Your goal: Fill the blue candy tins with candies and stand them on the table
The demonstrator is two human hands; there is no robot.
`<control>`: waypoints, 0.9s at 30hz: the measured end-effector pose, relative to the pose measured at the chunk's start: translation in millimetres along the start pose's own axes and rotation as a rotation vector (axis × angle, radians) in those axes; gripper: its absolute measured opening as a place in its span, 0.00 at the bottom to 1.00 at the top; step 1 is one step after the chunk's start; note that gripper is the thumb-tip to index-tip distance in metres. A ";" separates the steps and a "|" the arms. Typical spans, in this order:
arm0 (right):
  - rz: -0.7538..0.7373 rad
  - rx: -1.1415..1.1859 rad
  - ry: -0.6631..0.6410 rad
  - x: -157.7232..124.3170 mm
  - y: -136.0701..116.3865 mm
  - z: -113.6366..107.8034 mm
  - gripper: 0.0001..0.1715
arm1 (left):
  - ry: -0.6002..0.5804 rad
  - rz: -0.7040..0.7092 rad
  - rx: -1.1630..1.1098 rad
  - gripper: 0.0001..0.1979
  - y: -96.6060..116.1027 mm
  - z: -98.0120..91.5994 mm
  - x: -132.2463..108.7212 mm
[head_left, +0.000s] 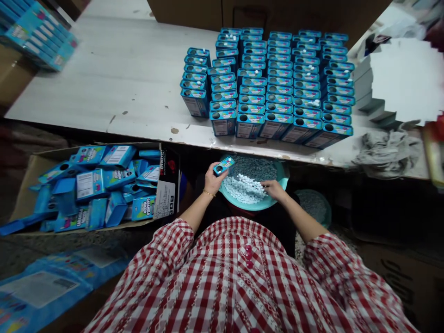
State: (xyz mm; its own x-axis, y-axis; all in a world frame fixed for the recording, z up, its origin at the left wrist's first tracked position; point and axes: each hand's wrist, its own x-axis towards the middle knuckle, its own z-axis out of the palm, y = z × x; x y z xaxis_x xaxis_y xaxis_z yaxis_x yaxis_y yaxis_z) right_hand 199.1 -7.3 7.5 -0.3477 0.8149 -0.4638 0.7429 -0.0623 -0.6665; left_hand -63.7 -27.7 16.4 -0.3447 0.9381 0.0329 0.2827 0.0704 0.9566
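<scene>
My left hand [211, 179] is closed around a small blue candy box [224, 165], tilted, with a dark round opening on its top. It is held over the left rim of a turquoise basin [285, 182]. Small white and pale blue candies [255, 167] fill the basin. On its right side, my right hand [274, 189] reaches in with fingers bent together at the edge of a heap of white candies [244, 187]. What those fingers hold is hidden among the candies.
Rows of upright blue boxes [251, 95] stand on the white table [114, 78], some with white candies on top. A carton [26, 185] of jumbled blue boxes sits at left. Another basin [328, 217] stands on the floor at right. Stacked grey-white card [405, 78] lies at far right.
</scene>
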 end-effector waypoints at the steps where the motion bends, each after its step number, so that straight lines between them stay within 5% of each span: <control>1: -0.006 0.043 0.006 -6.1 -2.3 -8.5 0.20 | -0.011 0.017 0.008 0.20 -0.1 1.9 0.7; 5: -0.066 0.199 0.017 -26.7 -23.2 -41.3 0.19 | -0.122 0.069 0.100 0.19 0.6 13.6 0.9; 9: -0.103 0.073 0.001 -34.1 -59.2 -60.4 0.21 | -0.229 0.112 0.227 0.19 -0.1 26.6 -3.4; 19: -0.142 -0.537 -0.059 -31.4 -132.2 -72.3 0.21 | -0.324 0.194 0.298 0.20 -3.5 37.7 -9.9; 27: -0.159 -0.659 -0.066 -36.2 -143.2 -71.0 0.21 | -0.305 0.197 0.269 0.20 -8.8 40.4 -9.1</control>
State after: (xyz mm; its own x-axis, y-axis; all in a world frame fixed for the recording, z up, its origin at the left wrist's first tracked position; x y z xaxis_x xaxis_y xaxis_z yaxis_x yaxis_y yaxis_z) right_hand 145.9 13.0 161.2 -0.5004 0.7469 -0.4378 0.8657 0.4366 -0.2446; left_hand -26.9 -23.2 -4.0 0.0069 0.9967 0.0811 0.5528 -0.0714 0.8302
